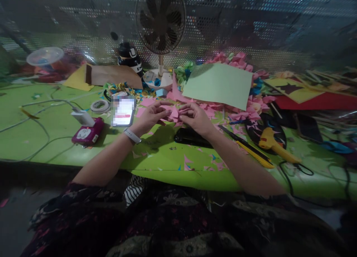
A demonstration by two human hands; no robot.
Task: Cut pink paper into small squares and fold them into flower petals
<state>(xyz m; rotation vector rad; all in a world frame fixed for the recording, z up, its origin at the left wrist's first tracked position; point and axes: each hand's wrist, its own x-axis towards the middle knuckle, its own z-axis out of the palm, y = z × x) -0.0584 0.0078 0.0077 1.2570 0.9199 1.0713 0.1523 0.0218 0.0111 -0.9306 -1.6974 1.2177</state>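
Between my two hands is a small folded piece of pink paper [174, 112], held over the green table. My left hand [152, 117] pinches its left side with thumb and fingers, and a pale watch band circles that wrist. On the right side, the fingertips of my right hand [195, 117] close on the same paper. A black glossy object [186, 136], perhaps a stapler, lies under my right hand. Pink paper scraps [143, 111] are spread behind and around the hands. The hands partly cover the paper's edges.
A lit phone [123, 112], a tape roll [100, 106] and a purple box with a charger [88, 132] lie left. Behind stand a fan [160, 21] and a green sheet [219, 85]. A yellow cutter [253, 153] and a glue gun [276, 145] lie right.
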